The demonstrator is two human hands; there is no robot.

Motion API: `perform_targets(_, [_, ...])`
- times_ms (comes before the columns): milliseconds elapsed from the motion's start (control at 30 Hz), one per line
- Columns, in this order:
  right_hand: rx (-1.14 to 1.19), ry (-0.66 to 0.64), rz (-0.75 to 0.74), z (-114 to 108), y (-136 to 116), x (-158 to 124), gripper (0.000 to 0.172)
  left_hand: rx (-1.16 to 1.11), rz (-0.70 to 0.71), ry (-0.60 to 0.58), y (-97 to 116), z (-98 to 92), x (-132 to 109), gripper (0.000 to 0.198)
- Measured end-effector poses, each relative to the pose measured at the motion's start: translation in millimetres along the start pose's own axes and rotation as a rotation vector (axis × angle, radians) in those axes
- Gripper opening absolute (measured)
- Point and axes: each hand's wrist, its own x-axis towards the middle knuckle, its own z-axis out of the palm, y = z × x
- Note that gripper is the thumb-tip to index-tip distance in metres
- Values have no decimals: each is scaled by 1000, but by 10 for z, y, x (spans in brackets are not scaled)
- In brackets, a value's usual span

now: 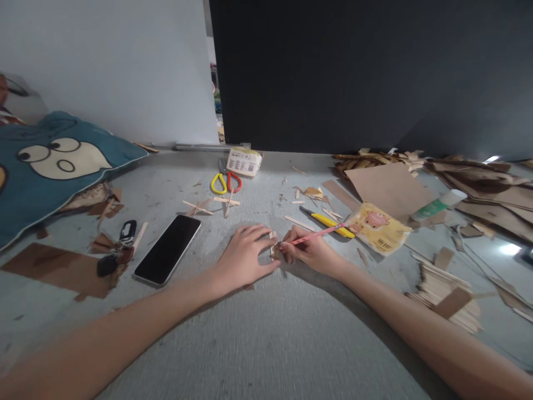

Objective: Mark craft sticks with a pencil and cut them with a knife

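Note:
My left hand (245, 253) lies palm down on the grey floor, fingers pressing a small wooden stick piece (272, 244) flat. My right hand (310, 251) is closed around a pink pencil (318, 234), its tip touching the stick piece right beside my left fingers. The pencil's far end points right toward a yellow utility knife (331, 223).
A black phone (167, 249) and car keys (120, 244) lie to the left, with yellow-and-red scissors (226, 182) and crossed sticks (227, 201) behind. A yellow packet (377, 228), cardboard scraps (389, 186), a glue bottle (437, 205) and a stack of sticks (443, 289) sit right. A blue cushion (54, 161) lies far left.

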Motion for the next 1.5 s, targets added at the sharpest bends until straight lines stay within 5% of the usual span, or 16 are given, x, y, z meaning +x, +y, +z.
perform_targets(1500, [-12, 3, 50, -2, -20, 9, 47, -12, -3, -24, 13, -25, 7, 41])
